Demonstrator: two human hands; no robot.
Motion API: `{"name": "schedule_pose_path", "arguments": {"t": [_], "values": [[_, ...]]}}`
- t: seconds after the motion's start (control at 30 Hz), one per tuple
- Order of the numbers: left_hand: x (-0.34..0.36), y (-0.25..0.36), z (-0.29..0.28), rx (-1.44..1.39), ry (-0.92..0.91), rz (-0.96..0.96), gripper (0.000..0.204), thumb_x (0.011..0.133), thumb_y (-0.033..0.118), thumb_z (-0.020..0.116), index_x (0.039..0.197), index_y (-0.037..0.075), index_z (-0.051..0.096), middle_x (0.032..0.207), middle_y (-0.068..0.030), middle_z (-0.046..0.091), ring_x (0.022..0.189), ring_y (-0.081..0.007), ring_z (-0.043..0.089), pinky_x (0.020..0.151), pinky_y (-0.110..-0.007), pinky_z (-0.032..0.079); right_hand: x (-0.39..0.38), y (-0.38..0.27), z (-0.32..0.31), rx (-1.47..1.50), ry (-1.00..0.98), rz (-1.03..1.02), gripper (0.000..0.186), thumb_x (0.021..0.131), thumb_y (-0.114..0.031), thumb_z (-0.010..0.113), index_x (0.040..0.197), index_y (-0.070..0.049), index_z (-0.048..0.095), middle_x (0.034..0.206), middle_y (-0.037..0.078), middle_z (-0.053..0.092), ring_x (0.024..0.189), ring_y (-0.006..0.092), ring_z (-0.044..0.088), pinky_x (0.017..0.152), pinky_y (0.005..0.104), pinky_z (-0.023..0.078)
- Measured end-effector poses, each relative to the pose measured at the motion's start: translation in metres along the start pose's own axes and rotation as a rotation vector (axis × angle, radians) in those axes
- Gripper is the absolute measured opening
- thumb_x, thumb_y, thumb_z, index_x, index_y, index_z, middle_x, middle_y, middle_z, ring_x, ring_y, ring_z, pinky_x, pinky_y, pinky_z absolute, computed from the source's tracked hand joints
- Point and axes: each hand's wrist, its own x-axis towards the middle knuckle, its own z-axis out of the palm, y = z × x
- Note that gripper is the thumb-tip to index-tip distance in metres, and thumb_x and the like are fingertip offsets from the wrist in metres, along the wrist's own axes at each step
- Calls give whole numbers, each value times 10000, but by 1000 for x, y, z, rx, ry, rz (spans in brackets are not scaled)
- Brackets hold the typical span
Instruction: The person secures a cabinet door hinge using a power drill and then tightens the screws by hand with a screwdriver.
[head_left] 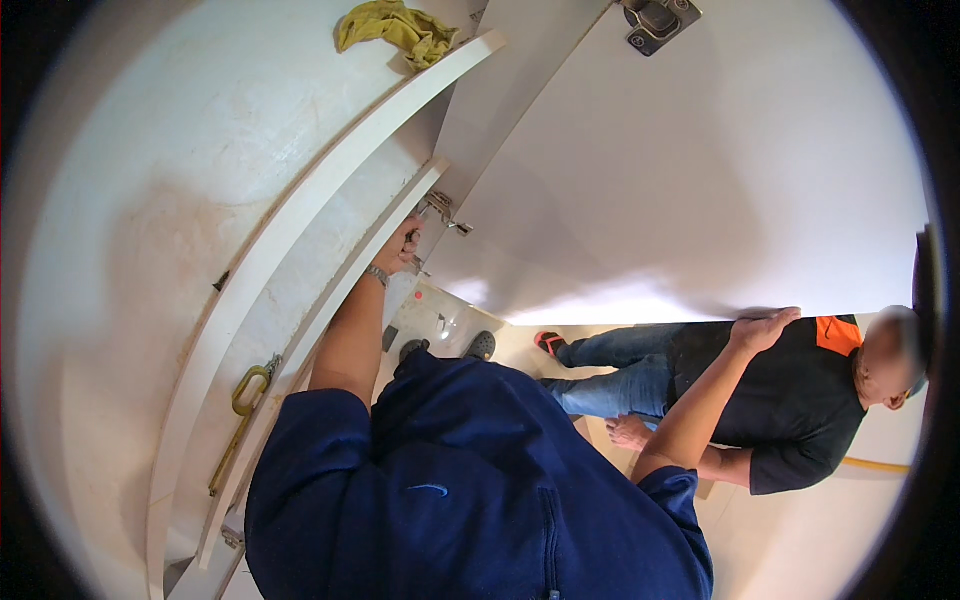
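Observation:
A large white cabinet door (690,170) stands swung out beside the cabinet's side panel (520,65). My left hand (400,246), with a watch at the wrist, reaches in past a white shelf edge (345,270) to a metal hinge (438,206). Its fingers are closed around a small dark thing, mostly hidden and too small to name. Another hinge arm (463,229) sticks out toward the door. My right hand (765,328) grips the door's near edge, with part of its fingers out of sight.
A yellow cloth (400,32) lies at the top left. Along the shelf rests a long yellow tool with a looped handle (250,392). Dark metal hardware (657,22) is on the door's far part. A co-worker in a black shirt (770,400) stands at the right, close to my right arm.

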Motion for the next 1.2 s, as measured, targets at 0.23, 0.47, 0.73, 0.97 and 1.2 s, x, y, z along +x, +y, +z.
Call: {"name": "schedule_pose_path", "arguments": {"t": [0.23, 0.47, 0.73, 0.97, 1.2], "values": [[20, -31, -5, 1107, 495, 752, 307, 889, 322, 652, 899, 15, 652, 714, -56, 634, 640, -192, 587, 608, -334, 476, 10, 7, -6, -12, -29, 1, 730, 997, -578, 348, 1423, 15, 338, 1429, 96, 410, 1291, 233, 408, 1084, 346, 312], [11, -26, 5, 1231, 463, 905, 300, 900, 300, 644, 895, 0, 637, 705, -93, 621, 635, -207, 572, 622, -353, 464, 0, -1, 3, 1, -16, -8, 731, 993, -581, 357, 1424, 10, 338, 1437, 105, 401, 1312, 239, 390, 1093, 352, 302], [-4, -12, 13, 694, 240, 338, 317, 917, 378, 649, 742, 126, 573, 613, 34, 469, 514, -79, 415, 472, -251, 334, 10, 8, -1, 35, -51, -36, 722, 989, -578, 378, 1402, 13, 369, 1390, 99, 440, 1264, 221, 425, 1072, 333, 324], [-14, -1, 24, 128, 118, 91, 318, 894, 420, 664, 853, 115, 584, 615, 47, 484, 448, -30, 368, 359, -176, 250, 10, 7, 2, 33, -31, -58, 727, 986, -584, 381, 1380, 26, 392, 1392, 99, 444, 1266, 222, 428, 1067, 335, 334], [-6, -2, 7, -147, 39, -61, 330, 883, 425, 674, 841, 110, 583, 615, 32, 503, 427, -36, 368, 346, -176, 253, -1, -6, 11, 26, 55, 44, 742, 983, -593, 376, 1395, 24, 382, 1409, 107, 434, 1289, 240, 418, 1074, 354, 339]]}}
